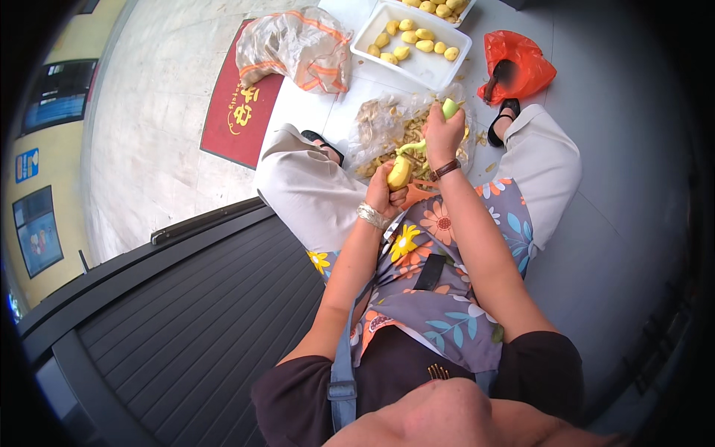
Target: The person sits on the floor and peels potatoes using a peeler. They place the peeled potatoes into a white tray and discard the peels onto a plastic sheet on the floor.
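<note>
My left hand [380, 189] is closed around a yellow potato [400, 173], held low between my knees. In my right hand [444, 135] is a light green peeler [450, 109]; its handle end sticks out above my fist. The peeler's other end [412, 147] reaches down to the top of the potato, though I cannot tell whether the blade touches it. Beneath both hands, a clear plastic bag [375, 125] lies spread on the floor with a heap of peelings [417, 132] in it.
Ahead stands a white tub [439, 77] with several peeled potatoes, and another container of potatoes [445, 9] behind it. A striped, translucent sack [294, 48] lies partly on a red mat [237, 123]. Right of the tub sits a red plastic bag [532, 67]. Dark slatted panelling [194, 298] is at left.
</note>
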`<state>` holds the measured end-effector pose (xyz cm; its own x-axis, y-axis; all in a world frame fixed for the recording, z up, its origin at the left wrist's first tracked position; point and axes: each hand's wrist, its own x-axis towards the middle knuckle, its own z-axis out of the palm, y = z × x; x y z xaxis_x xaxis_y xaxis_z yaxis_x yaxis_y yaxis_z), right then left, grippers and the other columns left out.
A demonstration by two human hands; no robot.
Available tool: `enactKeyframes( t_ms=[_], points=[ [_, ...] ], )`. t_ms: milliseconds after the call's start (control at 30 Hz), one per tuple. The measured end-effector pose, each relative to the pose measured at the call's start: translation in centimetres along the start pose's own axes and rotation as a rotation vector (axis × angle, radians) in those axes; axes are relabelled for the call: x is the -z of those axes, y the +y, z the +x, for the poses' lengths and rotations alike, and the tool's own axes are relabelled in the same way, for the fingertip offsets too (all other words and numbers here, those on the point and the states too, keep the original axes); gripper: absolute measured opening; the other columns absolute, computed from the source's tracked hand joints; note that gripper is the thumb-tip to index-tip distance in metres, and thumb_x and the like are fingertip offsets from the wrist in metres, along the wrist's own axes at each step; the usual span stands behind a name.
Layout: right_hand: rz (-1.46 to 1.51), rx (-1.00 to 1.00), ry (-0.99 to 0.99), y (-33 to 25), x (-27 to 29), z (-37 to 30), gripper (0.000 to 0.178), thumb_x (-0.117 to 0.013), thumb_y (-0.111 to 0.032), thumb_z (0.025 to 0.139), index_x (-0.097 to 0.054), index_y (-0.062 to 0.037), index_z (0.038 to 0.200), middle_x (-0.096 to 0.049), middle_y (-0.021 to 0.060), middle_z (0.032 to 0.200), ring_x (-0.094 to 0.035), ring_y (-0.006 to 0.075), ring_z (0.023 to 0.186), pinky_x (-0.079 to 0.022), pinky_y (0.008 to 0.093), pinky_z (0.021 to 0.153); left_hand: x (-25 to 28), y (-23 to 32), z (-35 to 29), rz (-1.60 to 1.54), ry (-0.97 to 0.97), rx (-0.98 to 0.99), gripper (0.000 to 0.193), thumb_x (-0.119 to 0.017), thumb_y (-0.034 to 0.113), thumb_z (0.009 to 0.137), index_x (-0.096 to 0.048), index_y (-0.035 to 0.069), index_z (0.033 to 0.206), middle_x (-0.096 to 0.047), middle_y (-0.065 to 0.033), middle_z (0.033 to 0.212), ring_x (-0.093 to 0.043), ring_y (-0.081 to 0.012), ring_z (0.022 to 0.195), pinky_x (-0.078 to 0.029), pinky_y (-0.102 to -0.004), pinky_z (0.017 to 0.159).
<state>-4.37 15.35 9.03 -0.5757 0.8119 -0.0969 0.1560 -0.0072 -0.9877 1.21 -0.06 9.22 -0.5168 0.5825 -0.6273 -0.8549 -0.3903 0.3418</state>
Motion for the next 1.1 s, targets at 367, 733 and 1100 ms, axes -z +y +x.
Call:
enactKeyframes(
  t_ms=[367,733,1100],
  points=[
    [0.21,-0.328,-0.02,-1.7,1.6,-0.2,0.024,-0.055,-0.016,0.08,-0.043,0.0022,0.089,-0.052,0.0088,0.064,-0.049,0.0154,0.041,-0.04,0.0286,0.038,0.7,-0.7,1.0,0.286,0.134,-0.162,0.03,-0.042,0.021,0.084,-0.047,0.008,0.11,-0.05,-0.0042,0.07,-0.033,-0.0087,0.04,-0.025,-0.0214,0.035],
    [0.51,-0.39,0.185,2.1,5.4,1.4,0.02,-0.052,-0.018,0.084,-0.04,-0.002,0.084,-0.043,0.0038,0.055,-0.042,0.0146,0.04,-0.036,0.0293,0.039,0.4,-0.9,2.2,0.318,0.124,-0.274,0.036,-0.061,0.003,0.076,-0.05,0.011,0.109,-0.057,-0.0008,0.091,-0.051,-0.0076,0.064,-0.039,-0.0177,0.049],
    [0.469,-0.429,0.101,1.9,5.3,0.8,0.017,-0.051,-0.016,0.084,-0.04,-0.0022,0.084,-0.044,0.0044,0.056,-0.043,0.0156,0.041,-0.037,0.0311,0.04,0.9,-0.7,1.6,0.477,0.172,-0.287,0.041,-0.047,-0.004,0.071,-0.041,0.009,0.109,-0.052,-0.0047,0.092,-0.053,-0.0128,0.071,-0.047,-0.0229,0.059]
  ],
)
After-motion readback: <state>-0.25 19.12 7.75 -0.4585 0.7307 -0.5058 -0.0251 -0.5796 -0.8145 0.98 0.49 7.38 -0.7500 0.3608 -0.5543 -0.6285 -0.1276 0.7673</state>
